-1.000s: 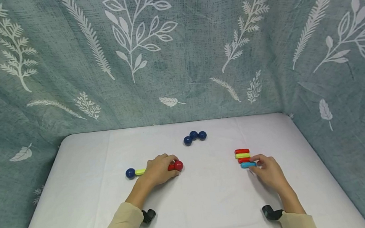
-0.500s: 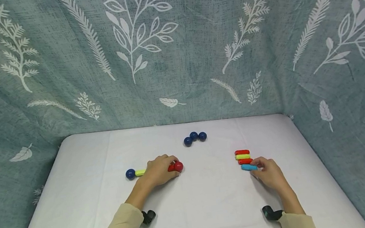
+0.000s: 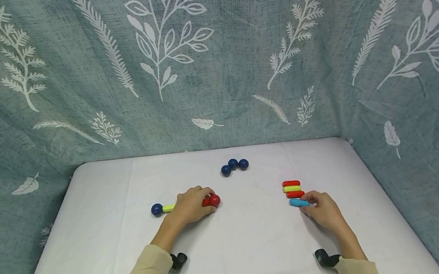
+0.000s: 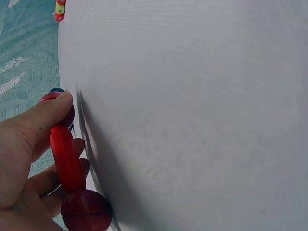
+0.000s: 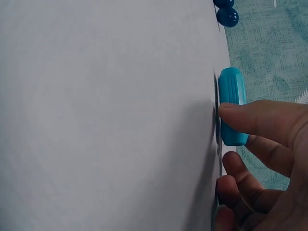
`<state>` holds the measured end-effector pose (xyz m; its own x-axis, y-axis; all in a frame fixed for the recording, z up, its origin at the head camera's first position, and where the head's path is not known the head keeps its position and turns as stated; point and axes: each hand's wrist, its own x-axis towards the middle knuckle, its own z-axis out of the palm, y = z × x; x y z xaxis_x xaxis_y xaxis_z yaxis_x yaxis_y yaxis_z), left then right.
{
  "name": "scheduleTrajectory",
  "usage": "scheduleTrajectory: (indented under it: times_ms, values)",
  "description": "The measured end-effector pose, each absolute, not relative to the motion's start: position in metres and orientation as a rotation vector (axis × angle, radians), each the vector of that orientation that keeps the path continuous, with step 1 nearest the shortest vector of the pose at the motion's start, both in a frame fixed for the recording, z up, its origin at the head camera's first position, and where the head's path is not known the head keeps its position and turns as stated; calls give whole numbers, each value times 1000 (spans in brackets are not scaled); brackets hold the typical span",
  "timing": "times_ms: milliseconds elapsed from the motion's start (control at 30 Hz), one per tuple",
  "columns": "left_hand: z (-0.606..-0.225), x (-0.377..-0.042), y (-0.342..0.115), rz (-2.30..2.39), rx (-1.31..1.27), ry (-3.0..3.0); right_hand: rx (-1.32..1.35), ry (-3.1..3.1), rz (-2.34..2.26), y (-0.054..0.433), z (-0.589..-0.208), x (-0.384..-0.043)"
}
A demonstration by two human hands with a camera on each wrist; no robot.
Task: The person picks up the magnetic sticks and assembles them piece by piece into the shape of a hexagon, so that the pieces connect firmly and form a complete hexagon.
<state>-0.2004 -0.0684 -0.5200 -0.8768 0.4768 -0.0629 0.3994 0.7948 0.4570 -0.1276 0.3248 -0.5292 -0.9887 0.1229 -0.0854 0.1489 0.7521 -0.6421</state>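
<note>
The right hand [image 3: 324, 210] pinches a light-blue, ribbed rod [image 5: 232, 86] with rounded ends, just beside the row of red and yellow-green rods [image 3: 291, 189]; whether it touches the white, lightly creased worktop [image 3: 258, 243], I cannot tell. It looks like hard plastic, so I judge it light, stiff and not fragile. The smooth surface could slip a little, but the lengthwise ribs should help; its middle seems the best place to hold. The left hand [image 3: 190, 204] grasps a chain of coloured rods and glossy balls [image 4: 66, 159] at the worktop's left part. Its pieces are probably rigid, its joints weaker. Three smooth, dark-blue balls [image 3: 233, 164] could roll easily.
</note>
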Motion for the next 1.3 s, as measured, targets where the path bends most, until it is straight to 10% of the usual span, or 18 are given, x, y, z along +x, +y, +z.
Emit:
scheduleTrajectory:
  times_ms: [1300]
  values:
    - [-517, -199, -70, 654, 688, 2798, -212, 2769, -1246, 206, -528, -176]
